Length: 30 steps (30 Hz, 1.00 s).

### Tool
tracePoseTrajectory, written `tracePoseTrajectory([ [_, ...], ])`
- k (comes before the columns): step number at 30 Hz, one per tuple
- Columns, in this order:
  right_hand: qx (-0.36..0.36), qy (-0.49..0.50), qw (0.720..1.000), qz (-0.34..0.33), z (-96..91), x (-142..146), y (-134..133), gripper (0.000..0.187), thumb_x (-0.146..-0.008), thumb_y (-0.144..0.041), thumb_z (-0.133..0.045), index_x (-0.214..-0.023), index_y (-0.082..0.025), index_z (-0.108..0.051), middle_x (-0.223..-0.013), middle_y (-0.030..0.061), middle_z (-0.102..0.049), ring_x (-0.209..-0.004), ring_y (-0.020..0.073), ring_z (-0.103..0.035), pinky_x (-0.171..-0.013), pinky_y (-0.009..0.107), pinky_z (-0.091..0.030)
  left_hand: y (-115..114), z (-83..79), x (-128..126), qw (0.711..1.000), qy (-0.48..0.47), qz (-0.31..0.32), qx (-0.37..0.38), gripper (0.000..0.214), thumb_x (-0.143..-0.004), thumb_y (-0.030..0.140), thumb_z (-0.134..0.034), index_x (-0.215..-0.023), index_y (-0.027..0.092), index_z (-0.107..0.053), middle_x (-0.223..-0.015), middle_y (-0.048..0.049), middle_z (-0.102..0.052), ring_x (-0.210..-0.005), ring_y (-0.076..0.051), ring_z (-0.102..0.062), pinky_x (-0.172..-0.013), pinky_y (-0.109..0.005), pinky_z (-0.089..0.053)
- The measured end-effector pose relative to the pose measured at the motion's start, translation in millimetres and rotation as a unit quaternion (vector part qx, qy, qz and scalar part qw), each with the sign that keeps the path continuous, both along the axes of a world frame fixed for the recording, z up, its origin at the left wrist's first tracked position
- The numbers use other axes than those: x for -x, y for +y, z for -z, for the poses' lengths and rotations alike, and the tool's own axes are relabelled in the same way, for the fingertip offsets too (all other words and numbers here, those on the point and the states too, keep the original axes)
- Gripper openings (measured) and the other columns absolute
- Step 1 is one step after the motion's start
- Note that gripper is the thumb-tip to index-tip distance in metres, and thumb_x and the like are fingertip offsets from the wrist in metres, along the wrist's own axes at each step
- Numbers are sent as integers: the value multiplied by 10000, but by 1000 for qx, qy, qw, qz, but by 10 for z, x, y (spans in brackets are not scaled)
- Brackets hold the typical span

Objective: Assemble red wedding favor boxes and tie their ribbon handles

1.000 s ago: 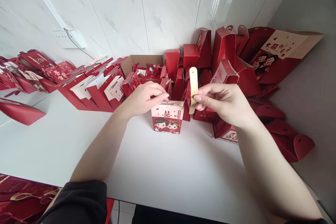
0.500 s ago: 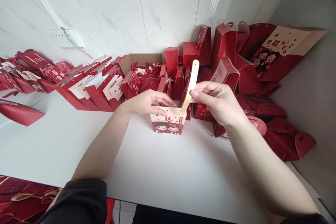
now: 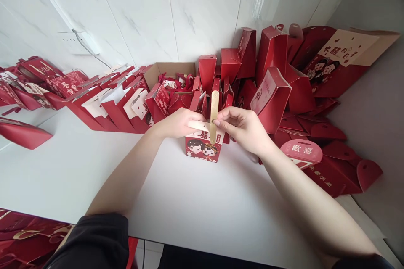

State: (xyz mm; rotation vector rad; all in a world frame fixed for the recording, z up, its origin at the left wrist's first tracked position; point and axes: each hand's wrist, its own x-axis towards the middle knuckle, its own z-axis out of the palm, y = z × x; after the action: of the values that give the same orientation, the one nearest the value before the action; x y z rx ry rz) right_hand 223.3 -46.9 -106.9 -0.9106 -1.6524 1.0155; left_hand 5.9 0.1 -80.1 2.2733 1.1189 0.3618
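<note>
From here I see the right hand (image 3: pixel 241 129) pinching a gold-coloured strip (image 3: pixel 214 107) at one o'clock of the cartoon-couple gift box (image 3: pixel 202 154), left hand (image 3: pixel 179 123) at ten.

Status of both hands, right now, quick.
Left hand: at the small box's top, fingers partly hidden; grip cannot be told.
Right hand: closed, pinching the gold strip.

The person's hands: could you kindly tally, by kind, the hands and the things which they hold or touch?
Hands: 2 (left hand, right hand)
Gold strip: 1
Printed box: 1
Total: 4
</note>
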Motion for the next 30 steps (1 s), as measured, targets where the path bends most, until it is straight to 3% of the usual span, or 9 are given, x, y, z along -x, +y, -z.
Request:
tracePoseTrajectory([
  [3,-13,-21,1000,4,-16,9,-20,196,-866,-402,-666,-876,-206,-658,-855,14,-693,-744,148,-637,-706,287,-512,-17,58,-67,1000,-16,1,-3,141,-766,288,-618,-721,157,-648,-615,34,-530,-592,-100,-454,-522,-207,-339],
  [6,-19,-32,999,-6,-17,12,-21,205,-857,-411,-674,-872,-207,-659,-855,15,-695,-779,162,-652,-714,288,-514,-26,69,-89,999,-34,37,9,224,-775,301,-630,-940,169,-705,-824,-9,-680,-754,-163,-601,-654,-233,-449],
  [10,-12,-38,999,-29,-4,-17,14,212,-853,-421,-677,-870,-210,-656,-823,11,-687,-705,148,-631,-658,280,-510,24,65,-26,991,-61,95,74,366,-793,332,-656,-1126,182,-661,-1048,-59,-702,-969,-223,-650,-833,-296,-501],
  [14,-2,8,999,-35,24,-28,79,227,-821,-422,-715,-861,-206,-657,-849,23,-700,-751,161,-660,-704,297,-544,70,102,7,978,-132,87,135,277,-851,337,-599,-1057,157,-643,-1034,-76,-689,-981,-214,-646,-857,-327,-511],
  [19,3,93,995,47,62,-12,138,288,-721,-404,-808,-820,-197,-633,-852,35,-712,-783,177,-686,-782,342,-576,14,106,-67,986,-121,54,97,183,-846,322,-589,-928,167,-640,-919,-37,-675,-902,-196,-630,-827,-326,-501],
  [26,-39,36,992,116,116,9,127,195,-792,-354,-744,-841,-203,-632,-865,44,-711,-812,196,-697,-782,363,-570,-17,112,-115,975,-136,91,150,210,-861,253,-537,-1042,176,-610,-1061,-43,-663,-1014,-206,-619,-866,-314,-484],
  [30,-64,11,988,143,86,11,97,171,-813,-354,-717,-856,-211,-633,-842,31,-700,-776,188,-682,-726,342,-558,-7,130,-125,970,-152,120,144,194,-882,268,-502,-1011,157,-594,-1025,-51,-657,-976,-204,-619,-848,-313,-481],
])
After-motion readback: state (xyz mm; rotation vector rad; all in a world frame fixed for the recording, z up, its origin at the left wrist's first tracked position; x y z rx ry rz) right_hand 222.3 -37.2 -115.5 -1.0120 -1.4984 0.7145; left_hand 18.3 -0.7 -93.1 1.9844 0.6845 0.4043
